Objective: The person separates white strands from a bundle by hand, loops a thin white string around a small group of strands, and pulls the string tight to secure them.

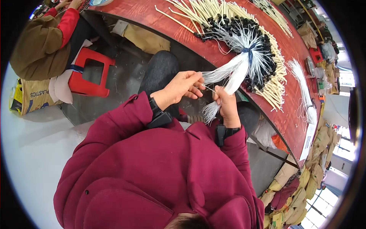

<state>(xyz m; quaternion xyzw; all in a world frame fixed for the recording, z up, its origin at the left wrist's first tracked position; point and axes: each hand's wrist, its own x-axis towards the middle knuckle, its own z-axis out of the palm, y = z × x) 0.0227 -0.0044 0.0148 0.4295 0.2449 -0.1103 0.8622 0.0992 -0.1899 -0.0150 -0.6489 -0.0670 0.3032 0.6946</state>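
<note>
A fan of cream sticks (275, 95) with black end pieces (268, 53) lies on the table edge. White strings (238, 72) run from them, gathered by a dark blue tie (250, 52), and hang over the edge toward my lap. My left hand (181, 88) pinches the end of a thin white string between thumb and fingers. Close to its right, my right hand (227, 104) is closed on white strings, with loose ends hanging below it. A short strand stretches between both hands. How many strings the right hand grips is hidden by its fingers.
The red table (145, 15) curves ahead and to the right. Another white string bundle (305, 95) lies on its right side. At left a person in a brown vest (38, 47) sits by a red stool (91, 72). Stacked sacks (297, 191) stand at lower right.
</note>
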